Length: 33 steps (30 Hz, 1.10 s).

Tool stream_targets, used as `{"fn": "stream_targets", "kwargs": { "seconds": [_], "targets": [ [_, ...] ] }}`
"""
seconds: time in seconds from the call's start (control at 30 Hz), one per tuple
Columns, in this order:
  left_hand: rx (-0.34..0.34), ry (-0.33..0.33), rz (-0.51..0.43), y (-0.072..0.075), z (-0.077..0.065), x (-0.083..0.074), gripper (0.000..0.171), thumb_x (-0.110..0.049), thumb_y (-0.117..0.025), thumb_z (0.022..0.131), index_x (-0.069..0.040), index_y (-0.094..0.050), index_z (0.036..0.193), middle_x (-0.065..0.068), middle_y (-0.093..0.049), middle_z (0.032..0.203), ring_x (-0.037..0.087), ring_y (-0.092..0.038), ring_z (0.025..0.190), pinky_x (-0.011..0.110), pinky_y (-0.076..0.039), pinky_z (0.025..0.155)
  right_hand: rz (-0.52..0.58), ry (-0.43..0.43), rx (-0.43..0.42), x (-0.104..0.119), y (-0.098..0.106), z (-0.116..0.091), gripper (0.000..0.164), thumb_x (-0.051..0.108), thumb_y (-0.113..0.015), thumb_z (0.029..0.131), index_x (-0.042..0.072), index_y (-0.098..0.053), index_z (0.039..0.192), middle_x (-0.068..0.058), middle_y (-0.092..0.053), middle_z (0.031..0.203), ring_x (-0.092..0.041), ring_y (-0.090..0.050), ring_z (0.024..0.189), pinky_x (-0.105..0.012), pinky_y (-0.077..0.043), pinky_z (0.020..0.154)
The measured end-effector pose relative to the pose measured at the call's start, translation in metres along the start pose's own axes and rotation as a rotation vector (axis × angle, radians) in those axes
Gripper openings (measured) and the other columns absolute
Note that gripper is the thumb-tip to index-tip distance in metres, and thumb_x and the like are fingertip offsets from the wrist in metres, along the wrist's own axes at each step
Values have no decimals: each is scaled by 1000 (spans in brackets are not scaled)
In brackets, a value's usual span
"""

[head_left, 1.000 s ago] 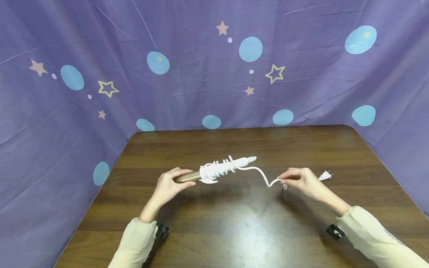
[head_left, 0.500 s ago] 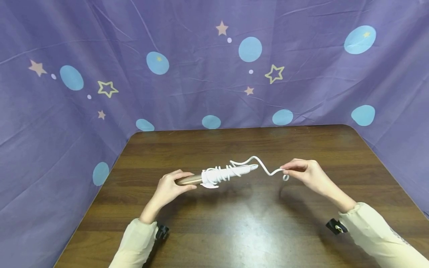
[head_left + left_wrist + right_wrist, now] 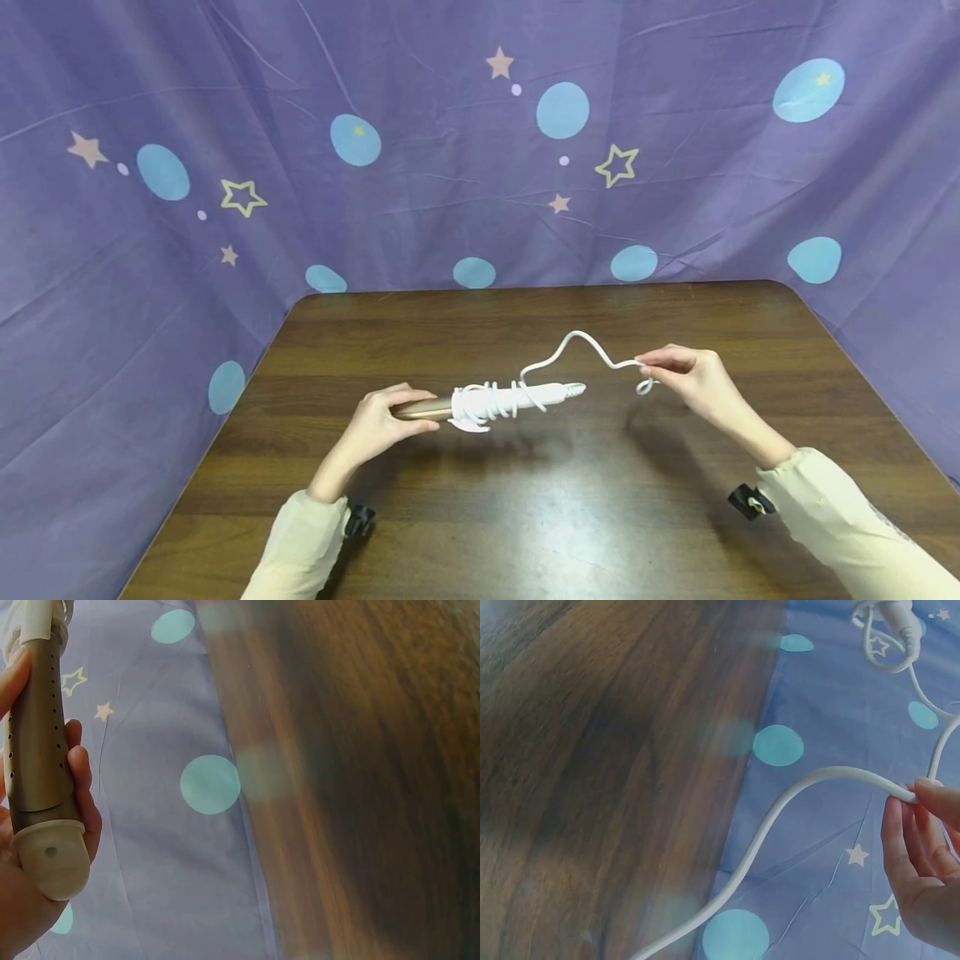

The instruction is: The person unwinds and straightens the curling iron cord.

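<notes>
Curling iron (image 3: 495,402) with gold barrel and white handle, held level above bench, white cord (image 3: 577,346) coiled round the handle, its free end arching up to the right.

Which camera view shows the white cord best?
The head view: the white cord runs whole from the curling iron to the right hand. The right wrist view shows one stretch only; the left wrist view shows almost nothing.

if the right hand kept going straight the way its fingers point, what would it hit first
Likely the curling iron: the right hand points left toward its cord-wrapped end. Only the cord spans the gap, though depth is unclear.
</notes>
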State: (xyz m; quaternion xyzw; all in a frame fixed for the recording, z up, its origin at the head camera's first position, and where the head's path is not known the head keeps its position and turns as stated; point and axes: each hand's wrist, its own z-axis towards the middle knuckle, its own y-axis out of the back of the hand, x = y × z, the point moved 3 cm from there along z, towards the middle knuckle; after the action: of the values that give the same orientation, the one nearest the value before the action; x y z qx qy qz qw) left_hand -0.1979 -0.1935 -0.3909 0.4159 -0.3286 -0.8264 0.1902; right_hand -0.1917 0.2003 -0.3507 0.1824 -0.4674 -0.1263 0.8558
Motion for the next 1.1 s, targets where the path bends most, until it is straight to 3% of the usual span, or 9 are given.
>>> {"fn": "stream_targets", "kwargs": {
  "seconds": [0.17,0.37,0.6,0.67,0.83,0.9,0.97,1.1],
  "targets": [
    [12,27,-55,2,-2,2,35,-26,-80,62,-14,-69,93,-9,-59,75,5,-50,63,22,-41,58,-52,-27,-16,-21,1,1,15,-12,-64,72,-9,-66,86,-21,-63,78,0,-57,65,-13,-43,55],
    [2,56,-93,5,-4,0,35,-19,-80,62,-12,-69,94,-6,-60,75,6,-50,63,22,-41,58,-82,-70,-5,-44,4,-1,14,-5,-65,75,-6,-66,89,-19,-64,82,4,-57,68,-12,-43,58],
    [-18,110,-118,19,-1,-28,32,-5,-78,62,0,-67,92,7,-62,78,9,-52,68,23,-41,61,-97,-74,59,-51,5,-7,14,-2,-65,76,-5,-67,89,-17,-65,82,2,-57,69,-12,-44,59],
    [-30,147,-112,19,-3,-18,34,-10,-79,62,-3,-68,93,6,-64,82,14,-56,77,26,-43,68,-126,-59,84,-53,5,-8,13,-2,-65,76,-3,-67,89,-14,-66,81,3,-57,69,-12,-44,59],
    [-57,201,-96,23,-4,-18,35,-10,-79,63,-1,-68,94,13,-65,90,32,-54,100,42,-39,86,-195,0,118,-56,6,-14,13,-4,-66,74,0,-68,86,-8,-66,77,3,-55,68,-12,-42,57],
    [-65,221,-101,28,-3,-27,34,-5,-78,62,2,-67,94,17,-65,90,35,-54,99,45,-38,85,-209,12,127,-57,7,-16,13,-4,-67,73,1,-68,85,-8,-65,76,3,-54,66,-12,-41,56],
    [-85,231,-104,29,-3,-25,34,-3,-78,62,2,-67,94,17,-65,91,37,-53,101,45,-37,87,-220,16,139,-57,7,-19,14,-5,-67,72,1,-68,84,-6,-65,75,2,-53,66,-13,-41,56],
    [-120,243,-112,32,-4,-22,34,-4,-78,62,1,-67,93,14,-65,87,27,-57,87,32,-43,77,-232,44,162,-56,6,-24,17,-8,-68,70,2,-68,83,-3,-65,73,2,-54,67,-12,-41,57]
  ]
}}
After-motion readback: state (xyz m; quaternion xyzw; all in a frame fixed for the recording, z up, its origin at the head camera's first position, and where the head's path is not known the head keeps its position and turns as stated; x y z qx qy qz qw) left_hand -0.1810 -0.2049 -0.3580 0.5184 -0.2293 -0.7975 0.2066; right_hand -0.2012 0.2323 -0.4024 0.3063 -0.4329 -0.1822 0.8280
